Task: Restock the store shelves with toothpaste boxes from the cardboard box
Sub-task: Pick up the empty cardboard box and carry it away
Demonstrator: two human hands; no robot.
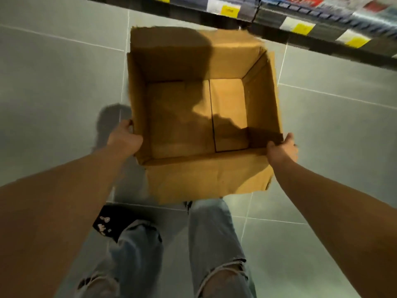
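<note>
An open brown cardboard box [206, 179] fills the middle of the view, seen from above. Its inside is bare cardboard; no toothpaste boxes show in it. My left hand [125, 139] grips the box's left wall near the front corner. My right hand [282, 148] grips the right front corner, thumb over the rim. The box's far flaps stand up toward the shelf. Toothpaste boxes [305, 1], red and blue and blurred, lie on the shelf at the top right.
The store shelf edge [300, 29] with yellow and white price tags runs across the top. Grey floor tiles [53, 82] lie all around. My legs in ripped light jeans [212, 244] and a black shoe [111, 222] are below the box.
</note>
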